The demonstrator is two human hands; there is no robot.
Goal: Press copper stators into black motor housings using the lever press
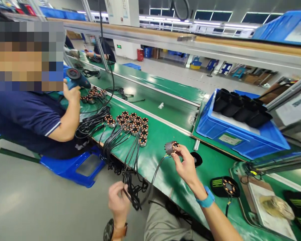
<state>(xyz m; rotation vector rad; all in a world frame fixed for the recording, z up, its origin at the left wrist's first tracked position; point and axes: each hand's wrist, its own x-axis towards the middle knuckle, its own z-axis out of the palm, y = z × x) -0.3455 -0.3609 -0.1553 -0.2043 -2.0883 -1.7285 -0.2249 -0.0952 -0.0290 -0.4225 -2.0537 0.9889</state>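
Observation:
My right hand (pixel 184 164) pinches a motor stator (pixel 170 148) with copper windings by its side, just above the green bench. From the stator's near side a black cable hangs down toward the bench edge. My left hand (pixel 119 201) is closed at a coiled bundle of black cable (pixel 134 192) in front of the bench edge. Behind my right hand lies a round black part (pixel 197 160), partly hidden by the hand. To the right a black housing (pixel 217 186) with green stripes lies on its side, a copper-wound stator showing in its open end.
Several stators (pixel 134 123) stand grouped on the bench, cables trailing over its edge. A blue crate (pixel 243 140) of black housings stands at the back right, near a press-like fixture (pixel 268 204). At left a co-worker sits on a blue stool (pixel 70 169), holding a power tool (pixel 77 78).

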